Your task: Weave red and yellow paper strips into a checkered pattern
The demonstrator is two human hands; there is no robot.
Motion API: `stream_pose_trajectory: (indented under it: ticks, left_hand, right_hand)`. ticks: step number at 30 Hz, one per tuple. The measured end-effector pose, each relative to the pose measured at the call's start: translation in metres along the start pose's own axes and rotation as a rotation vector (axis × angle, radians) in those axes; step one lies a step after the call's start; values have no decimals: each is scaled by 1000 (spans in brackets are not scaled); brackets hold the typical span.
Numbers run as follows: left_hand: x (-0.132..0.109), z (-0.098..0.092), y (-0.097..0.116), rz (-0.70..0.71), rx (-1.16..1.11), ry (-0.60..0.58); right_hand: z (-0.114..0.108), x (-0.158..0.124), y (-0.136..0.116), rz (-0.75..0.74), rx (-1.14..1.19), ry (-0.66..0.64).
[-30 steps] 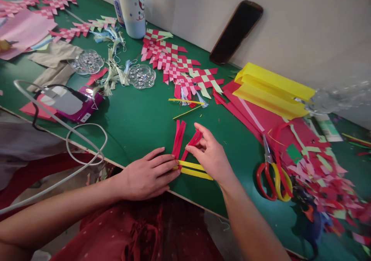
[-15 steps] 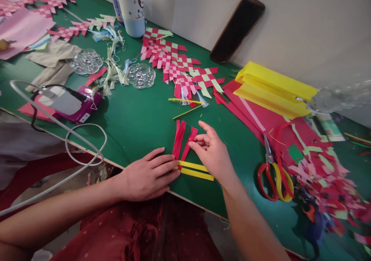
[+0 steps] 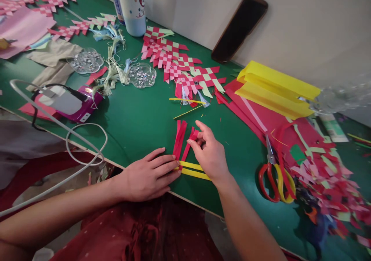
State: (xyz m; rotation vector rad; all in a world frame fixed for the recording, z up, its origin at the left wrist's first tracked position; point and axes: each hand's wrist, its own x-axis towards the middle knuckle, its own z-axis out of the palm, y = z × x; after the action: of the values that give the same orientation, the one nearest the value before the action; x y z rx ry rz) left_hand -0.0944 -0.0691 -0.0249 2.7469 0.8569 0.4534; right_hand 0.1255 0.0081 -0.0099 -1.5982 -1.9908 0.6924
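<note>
My left hand [image 3: 147, 177] lies flat with its fingers spread, palm down over the crossing of narrow paper strips near the table's front edge. From under its fingertips, red paper strips [image 3: 180, 139] stand out away from me, and two yellow paper strips [image 3: 193, 174] run out to the right. My right hand [image 3: 211, 153] pinches the end of a red paper strip [image 3: 186, 151] between thumb and fingers, over the right ends of the yellow strips. The join of the strips is mostly hidden under my left hand.
Scissors [image 3: 272, 172] with red and yellow handles lie to the right, beside a heap of paper scraps [image 3: 333, 183]. Woven paper fish [image 3: 176, 62], bead trays [image 3: 142, 75], a phone [image 3: 240, 27] and a purple device with cables [image 3: 87, 106] stand further back and left.
My right hand has shifted slightly left and its thumb now reaches over the red strip's end. My left hand stays in place on the strips.
</note>
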Motion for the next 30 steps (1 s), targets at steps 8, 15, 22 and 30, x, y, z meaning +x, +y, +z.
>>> stream_pose_trajectory:
  ticks: [8,15,22,30]
  left_hand:
    - [1,-1,0,2,5,-9]
    - [0,-1,0,17,14,0]
    - [1,-4,1,21,32,12]
    - [-1,-2,1,21,51,-5]
  right_hand:
    - [4,2,5,-13,-51,-5]
    - [3,9,7,-47,-117,29]
    - [-5,35,4,2,-342,-39]
    - [-7,52,10,4,-314,22]
